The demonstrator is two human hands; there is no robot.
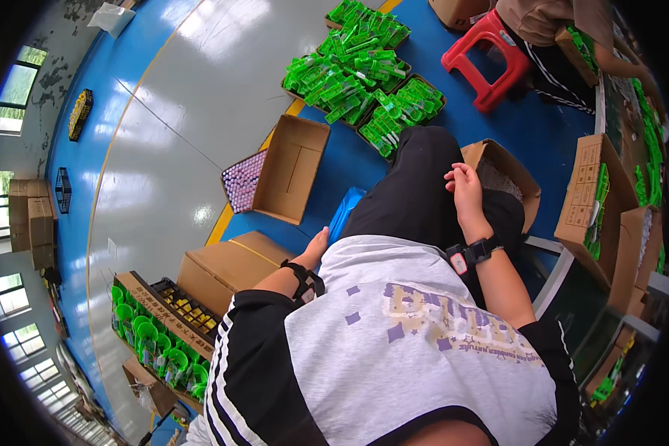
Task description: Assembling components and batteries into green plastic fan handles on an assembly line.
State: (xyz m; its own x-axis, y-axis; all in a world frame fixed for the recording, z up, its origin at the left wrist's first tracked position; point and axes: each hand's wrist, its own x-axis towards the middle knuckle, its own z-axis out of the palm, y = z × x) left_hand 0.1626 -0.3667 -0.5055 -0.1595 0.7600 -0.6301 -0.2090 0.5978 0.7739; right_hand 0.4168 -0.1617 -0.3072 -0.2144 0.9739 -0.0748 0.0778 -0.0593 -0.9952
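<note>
Cloth of a pale grey shirt with dark, white-striped sleeves filled the nearest part of the view, and a dark band circled each wrist. The left hand was beside the left thigh, right next to a shiny blue object; I could not tell whether its fingers were spread or pinching that object. The right hand was raised over the dark trousers, its fingers loosely curled and slightly parted. Just beyond it, by the right knee, stood an open carton with whitish contents. On the person's left sat a closed carton, near a box of green funnel-shaped pieces. Farther forward, a shallow open carton lay beside a tray of pinkish cylinders. Past the knees, green plastic pieces were heaped in trays on the floor. Beyond, to the right, a red stool stood near a co-worker in a brown top; windows lined the far left wall
</note>
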